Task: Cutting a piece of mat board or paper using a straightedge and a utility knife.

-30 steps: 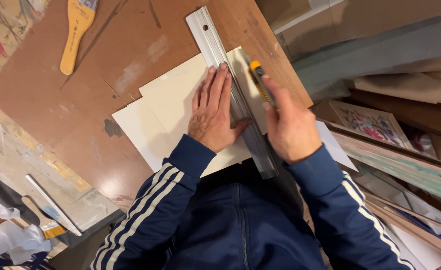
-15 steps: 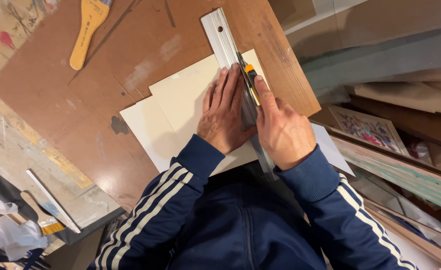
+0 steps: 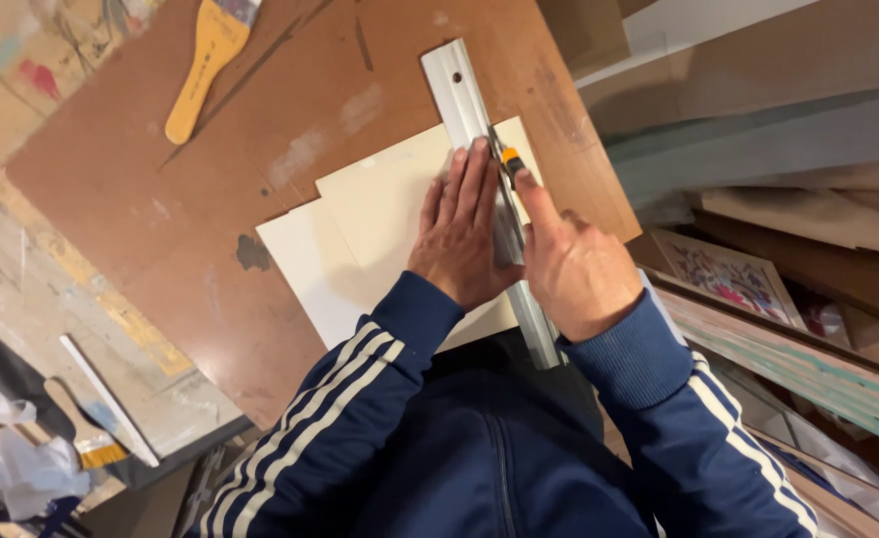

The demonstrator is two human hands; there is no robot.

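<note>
Our left hand (image 3: 464, 234) pressed flat, fingers spread, on the long grey metal straightedge (image 3: 479, 169) lying away from us over cream card sheets (image 3: 380, 214); our right hand (image 3: 569, 264) gripped the orange-tipped utility knife (image 3: 508, 159) against its right edge.

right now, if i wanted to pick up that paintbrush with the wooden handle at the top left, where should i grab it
Probably by the yellow wooden handle of the paintbrush, around its narrow waist, coming from above. It lies flat on the brown board with nothing beside it, and its bristle end is cut off by the picture's top edge. Both hands are elsewhere: the left hand presses the metal ruler, the right hand holds a utility knife.
</note>
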